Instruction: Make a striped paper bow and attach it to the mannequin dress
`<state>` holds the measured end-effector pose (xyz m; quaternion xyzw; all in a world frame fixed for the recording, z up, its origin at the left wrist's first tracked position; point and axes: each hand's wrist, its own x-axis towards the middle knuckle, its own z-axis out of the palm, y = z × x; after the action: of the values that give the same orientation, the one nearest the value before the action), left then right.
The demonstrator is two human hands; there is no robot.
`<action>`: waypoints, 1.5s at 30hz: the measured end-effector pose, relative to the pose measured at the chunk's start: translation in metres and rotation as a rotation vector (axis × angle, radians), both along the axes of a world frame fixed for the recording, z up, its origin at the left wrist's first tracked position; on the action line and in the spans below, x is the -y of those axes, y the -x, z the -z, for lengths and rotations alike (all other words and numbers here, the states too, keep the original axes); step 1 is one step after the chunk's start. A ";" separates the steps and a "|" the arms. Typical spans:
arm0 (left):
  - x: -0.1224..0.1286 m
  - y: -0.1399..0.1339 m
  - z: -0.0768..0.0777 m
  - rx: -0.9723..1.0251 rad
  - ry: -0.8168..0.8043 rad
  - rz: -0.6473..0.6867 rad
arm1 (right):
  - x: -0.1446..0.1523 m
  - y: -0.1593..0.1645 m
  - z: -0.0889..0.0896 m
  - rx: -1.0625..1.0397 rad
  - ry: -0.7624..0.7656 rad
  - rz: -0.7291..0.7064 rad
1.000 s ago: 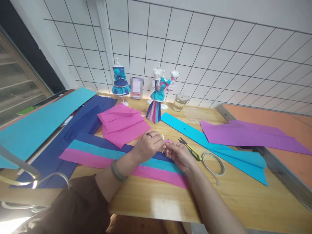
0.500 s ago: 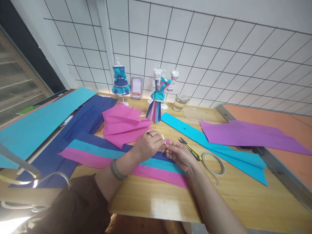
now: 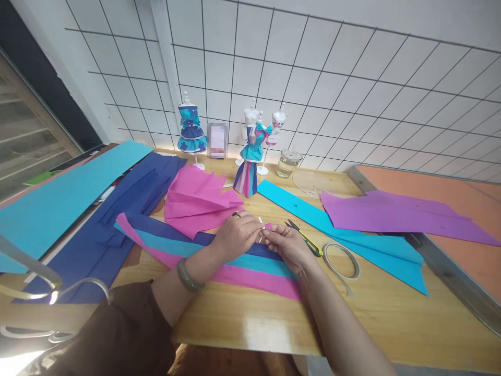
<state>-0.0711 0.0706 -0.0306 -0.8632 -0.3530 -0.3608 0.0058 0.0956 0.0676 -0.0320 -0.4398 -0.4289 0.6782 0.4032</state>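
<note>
both grips are pinched closed: my left hand (image 3: 236,232) on a white strip (image 3: 260,237), my right hand (image 3: 285,243), it seems, on a small pink piece (image 3: 268,226), close together above the striped sheet (image 3: 250,261), near the middle of the desk (image 3: 250,324), back from its front edge. i judge the step to be fine work setting strip against piece; the next move calls for a light, steady right grip.

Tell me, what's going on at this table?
A person's left hand and right hand meet fingertip to fingertip, pinching a small pink piece and a thin white strip. Below them, a blue, turquoise and pink striped band lies across the wooden table, its left end turned up. Snips and a tape roll lie off to the right.
</note>
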 end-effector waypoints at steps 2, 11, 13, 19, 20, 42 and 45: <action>0.000 0.000 0.000 -0.011 0.002 -0.006 | 0.000 0.000 0.000 0.017 -0.010 0.000; 0.003 0.000 -0.003 -0.098 -0.045 -0.036 | 0.003 0.001 -0.003 0.001 0.019 -0.014; 0.003 0.000 -0.003 -0.104 -0.042 -0.039 | 0.003 0.001 -0.003 0.003 0.031 -0.008; 0.003 0.000 -0.003 -0.070 -0.029 -0.019 | 0.003 0.001 -0.004 0.042 0.005 -0.021; 0.003 -0.001 -0.002 -0.043 -0.016 -0.013 | 0.003 0.000 -0.004 0.044 -0.004 -0.027; 0.004 -0.011 0.001 0.551 0.530 -0.053 | 0.002 0.000 -0.006 0.062 -0.050 0.090; 0.004 -0.012 0.000 0.619 0.676 -0.048 | 0.002 0.000 -0.006 0.077 -0.072 0.095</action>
<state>-0.0587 0.0670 -0.0307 -0.6598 -0.4560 -0.4662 -0.3733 0.0956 0.0659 -0.0261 -0.4706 -0.4469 0.6251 0.4338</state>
